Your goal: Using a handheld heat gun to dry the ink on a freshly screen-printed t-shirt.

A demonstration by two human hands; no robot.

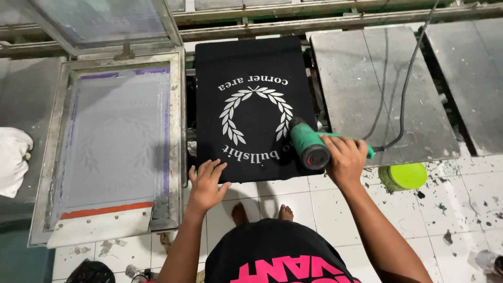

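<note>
Curing step, I'd say: right hand (346, 157) grips the green heat gun (310, 145) over the white print on the black shirt (251, 68), left hand (205, 183) flat, fingers spread on its near hem; next, sweep evenly.

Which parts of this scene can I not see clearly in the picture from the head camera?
- Lower right of the white print on the black shirt: hidden by the green heat gun.
- Heat gun grip: covered by the right hand.
- Shirt's near edge: partly under the left hand.
- Grey cable: cut off by the top edge.
- Green container: partly hidden by the grey platen.
</note>
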